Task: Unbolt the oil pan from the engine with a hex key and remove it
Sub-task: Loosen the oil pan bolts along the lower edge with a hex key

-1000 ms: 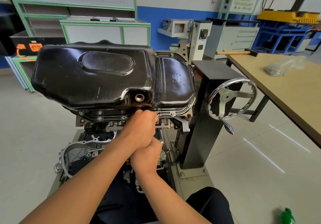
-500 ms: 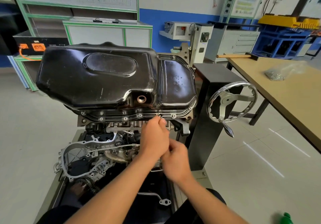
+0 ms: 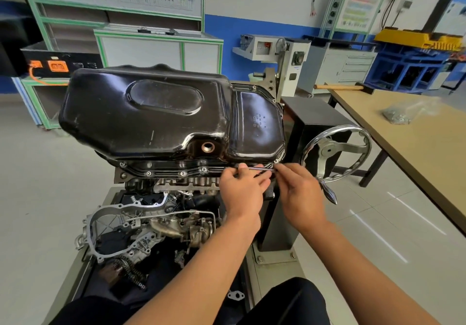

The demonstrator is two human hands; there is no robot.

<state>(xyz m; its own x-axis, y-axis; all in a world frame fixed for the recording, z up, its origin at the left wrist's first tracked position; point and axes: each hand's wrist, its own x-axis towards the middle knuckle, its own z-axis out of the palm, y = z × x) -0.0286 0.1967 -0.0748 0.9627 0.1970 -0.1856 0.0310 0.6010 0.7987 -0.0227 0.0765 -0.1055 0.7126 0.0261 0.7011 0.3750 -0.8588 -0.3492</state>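
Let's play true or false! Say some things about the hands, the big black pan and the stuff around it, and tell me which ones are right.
1. Both the left hand and the right hand hold the thin hex key. True.
2. The black oil pan lies on the floor. False: it sits on top of the engine.
3. The silver handwheel is to the right of the hands. True.
4. The hammer lies on the floor. False: it lies on the wooden table.
5. A plug fills the round hole in the pan. False: the hole looks open.
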